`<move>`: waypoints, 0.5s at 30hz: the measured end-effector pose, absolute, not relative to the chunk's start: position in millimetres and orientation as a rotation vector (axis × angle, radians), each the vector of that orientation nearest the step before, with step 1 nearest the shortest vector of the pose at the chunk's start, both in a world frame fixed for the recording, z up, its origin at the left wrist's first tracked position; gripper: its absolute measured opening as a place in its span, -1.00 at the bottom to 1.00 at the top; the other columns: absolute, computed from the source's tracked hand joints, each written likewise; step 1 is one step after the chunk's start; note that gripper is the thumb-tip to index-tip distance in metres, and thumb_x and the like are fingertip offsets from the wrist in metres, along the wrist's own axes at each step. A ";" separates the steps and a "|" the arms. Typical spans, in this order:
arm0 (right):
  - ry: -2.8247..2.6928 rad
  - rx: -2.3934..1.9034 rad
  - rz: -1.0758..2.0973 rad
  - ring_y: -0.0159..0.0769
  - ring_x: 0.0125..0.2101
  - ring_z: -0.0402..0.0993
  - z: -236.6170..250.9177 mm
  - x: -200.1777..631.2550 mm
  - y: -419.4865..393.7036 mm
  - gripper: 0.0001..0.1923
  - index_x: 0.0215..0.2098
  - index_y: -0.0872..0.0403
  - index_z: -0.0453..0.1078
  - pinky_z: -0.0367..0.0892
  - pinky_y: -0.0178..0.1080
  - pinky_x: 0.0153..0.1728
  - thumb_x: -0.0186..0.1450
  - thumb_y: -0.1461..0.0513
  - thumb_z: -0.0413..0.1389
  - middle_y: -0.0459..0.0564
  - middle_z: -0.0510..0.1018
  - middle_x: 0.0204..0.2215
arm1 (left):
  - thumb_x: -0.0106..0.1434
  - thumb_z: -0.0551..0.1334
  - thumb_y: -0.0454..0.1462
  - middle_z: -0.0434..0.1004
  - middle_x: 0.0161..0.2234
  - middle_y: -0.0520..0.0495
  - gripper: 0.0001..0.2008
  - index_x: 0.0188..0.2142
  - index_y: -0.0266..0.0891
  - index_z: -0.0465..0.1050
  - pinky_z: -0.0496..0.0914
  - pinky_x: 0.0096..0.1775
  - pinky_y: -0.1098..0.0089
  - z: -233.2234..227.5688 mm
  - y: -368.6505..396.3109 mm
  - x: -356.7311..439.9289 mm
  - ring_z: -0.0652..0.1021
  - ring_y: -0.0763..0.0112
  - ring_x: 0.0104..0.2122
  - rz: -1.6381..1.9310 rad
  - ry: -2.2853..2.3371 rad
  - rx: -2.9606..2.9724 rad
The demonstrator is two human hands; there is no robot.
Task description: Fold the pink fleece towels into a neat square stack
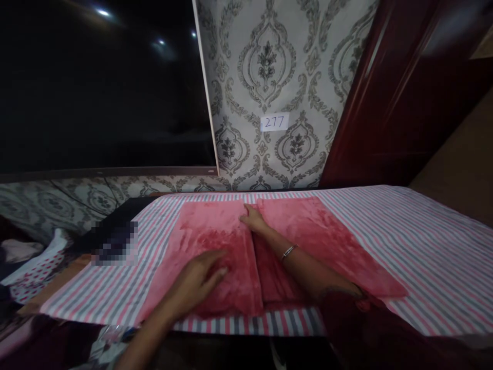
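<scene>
A pinkish-red, velvety cloth [219, 221] lies flat in two side-by-side panels, the left one's inner edge overlapping or meeting the right panel [308, 221] along a dark line. What kind of article it is, I cannot tell. My right hand [254, 218] touches the cloth near its far edge, where the panels meet, index finger stretched out and thumb apart. Over the near part of the left panel is my left hand [200, 277], slightly blurred, with thumb and fingers apart and nothing visible in it.
A striped sheet [389, 226] covers the board or table under the cloth. Behind stands a patterned wall with a paper label [275, 122] reading 277. A large dark screen [103, 92] hangs at left; a dark red panel [393, 92] leans at right. Spotted fabric [38, 272] lies at far left.
</scene>
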State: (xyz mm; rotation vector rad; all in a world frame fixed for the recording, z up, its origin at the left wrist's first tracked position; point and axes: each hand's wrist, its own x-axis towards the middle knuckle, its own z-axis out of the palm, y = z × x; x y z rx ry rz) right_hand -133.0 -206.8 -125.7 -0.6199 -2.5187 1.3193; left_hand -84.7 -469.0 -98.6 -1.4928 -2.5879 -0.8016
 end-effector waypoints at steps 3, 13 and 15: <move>-2.521 -0.689 1.329 -0.22 0.11 0.46 -118.5 -152.6 -202.0 -0.30 0.39 0.14 0.12 0.36 -0.31 0.05 0.31 0.20 0.10 0.11 0.46 0.20 | 0.39 -0.02 -0.14 0.48 0.17 -0.21 -0.50 0.22 -0.26 0.38 0.28 0.23 0.13 -72.0 -452.7 -149.9 0.45 0.15 0.19 -0.693 -2.774 -1.209; -2.643 -0.836 0.981 -0.03 0.09 0.48 -119.9 -178.4 -211.0 -0.46 0.34 -0.03 0.23 0.33 -0.09 0.07 0.39 0.25 0.00 0.17 0.54 0.08 | 0.43 -0.14 0.02 -0.11 0.45 -0.19 -0.35 0.41 -0.15 0.02 0.01 0.28 -0.23 -104.8 -409.9 -270.3 -0.04 0.03 0.42 -0.063 -3.125 -0.648; -2.669 -0.844 0.900 -0.04 0.06 0.50 -127.3 -174.8 -215.1 -0.47 0.33 -0.03 0.24 0.34 -0.07 0.04 0.42 0.31 -0.10 0.21 0.53 0.07 | 0.42 -0.16 0.03 -0.11 0.45 -0.19 -0.34 0.42 -0.15 -0.01 0.03 0.27 -0.23 -121.7 -409.1 -272.7 -0.05 0.04 0.42 -0.069 -3.107 -0.634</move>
